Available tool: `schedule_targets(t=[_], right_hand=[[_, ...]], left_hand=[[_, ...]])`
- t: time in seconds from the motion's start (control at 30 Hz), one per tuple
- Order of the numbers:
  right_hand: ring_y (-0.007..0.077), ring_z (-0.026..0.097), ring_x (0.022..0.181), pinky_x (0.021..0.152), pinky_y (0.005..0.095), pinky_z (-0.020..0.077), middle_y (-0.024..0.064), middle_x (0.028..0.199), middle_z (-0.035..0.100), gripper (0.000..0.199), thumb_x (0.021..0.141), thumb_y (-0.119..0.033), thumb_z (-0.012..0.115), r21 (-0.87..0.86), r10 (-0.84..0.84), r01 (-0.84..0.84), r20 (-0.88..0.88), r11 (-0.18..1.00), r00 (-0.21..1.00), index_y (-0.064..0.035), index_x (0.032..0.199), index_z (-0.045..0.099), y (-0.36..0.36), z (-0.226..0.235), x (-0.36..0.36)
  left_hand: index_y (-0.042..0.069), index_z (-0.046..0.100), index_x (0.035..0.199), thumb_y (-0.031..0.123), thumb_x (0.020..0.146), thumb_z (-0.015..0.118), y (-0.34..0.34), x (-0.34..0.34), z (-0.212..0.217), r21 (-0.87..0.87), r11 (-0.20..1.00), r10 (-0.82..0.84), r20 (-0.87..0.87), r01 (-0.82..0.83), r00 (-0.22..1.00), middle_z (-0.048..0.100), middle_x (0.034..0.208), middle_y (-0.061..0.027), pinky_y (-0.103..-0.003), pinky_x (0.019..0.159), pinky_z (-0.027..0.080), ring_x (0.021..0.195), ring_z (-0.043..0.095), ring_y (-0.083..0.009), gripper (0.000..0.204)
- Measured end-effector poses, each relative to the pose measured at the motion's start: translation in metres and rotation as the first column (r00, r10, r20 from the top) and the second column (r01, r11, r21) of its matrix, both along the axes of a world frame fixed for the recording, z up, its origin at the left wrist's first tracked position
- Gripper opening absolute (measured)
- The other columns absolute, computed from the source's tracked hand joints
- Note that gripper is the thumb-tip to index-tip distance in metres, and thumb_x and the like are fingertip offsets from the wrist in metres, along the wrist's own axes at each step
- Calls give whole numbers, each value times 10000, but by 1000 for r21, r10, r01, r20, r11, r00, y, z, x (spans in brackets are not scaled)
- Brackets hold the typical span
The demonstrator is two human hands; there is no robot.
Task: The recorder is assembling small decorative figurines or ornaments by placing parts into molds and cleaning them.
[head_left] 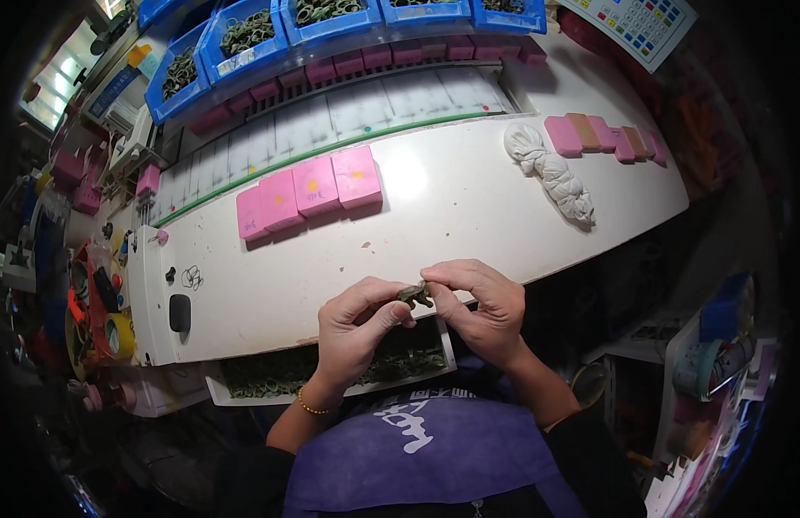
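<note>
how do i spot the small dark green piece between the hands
On the big white worktop, find the near edge, where the left hand and right hand nearly meet. The small dark green piece is held between them, unlike the similarly coloured pieces heaped in the white tray below.

Pink blocks [313,192] — twisted white cloth [551,173]

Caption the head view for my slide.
Left hand and right hand hold a small dark-green piece; pink blocks lie beyond on the white table.
</note>
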State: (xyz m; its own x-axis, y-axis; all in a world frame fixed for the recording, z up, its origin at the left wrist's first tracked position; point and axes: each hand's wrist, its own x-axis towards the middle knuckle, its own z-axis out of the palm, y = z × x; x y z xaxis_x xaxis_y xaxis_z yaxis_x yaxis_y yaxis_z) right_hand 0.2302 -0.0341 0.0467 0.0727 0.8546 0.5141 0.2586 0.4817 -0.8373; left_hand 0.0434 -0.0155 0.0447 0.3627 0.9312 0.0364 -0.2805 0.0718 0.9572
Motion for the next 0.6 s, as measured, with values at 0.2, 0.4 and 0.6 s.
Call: schedule_targets(t=[0.2,0.4,0.6], right_hand=[[178,700,860,762,279,564,130,986,719,212,860,74,686,-59,-30,22,-147,998,989,16,1062,719,-1,-13,-2],[192,695,871,757,292,558,129,1002,711,266,827,39,749,0,-5,5,-38,1000,999,2,1089,719,1,-2,5],[210,699,861,732,293,561,134,987,713,268,813,33,772,55,8,-11,51,998,999,0,1076,739,4,1,7]], left_hand=[[-47,700,1088,67,931,704,-2,2,0,8,1000,26,-23,-25,999,686,964,-123,-318,768,559,827,678,-197,195],[-50,695,1107,23,932,682,-1,2,2,54,998,45,-39,-43,998,670,1030,-138,-332,823,574,874,687,-208,189],[-57,679,1133,-29,929,658,0,0,-2,128,992,0,-47,7,999,652,1050,-144,-337,838,584,916,683,-223,207]])
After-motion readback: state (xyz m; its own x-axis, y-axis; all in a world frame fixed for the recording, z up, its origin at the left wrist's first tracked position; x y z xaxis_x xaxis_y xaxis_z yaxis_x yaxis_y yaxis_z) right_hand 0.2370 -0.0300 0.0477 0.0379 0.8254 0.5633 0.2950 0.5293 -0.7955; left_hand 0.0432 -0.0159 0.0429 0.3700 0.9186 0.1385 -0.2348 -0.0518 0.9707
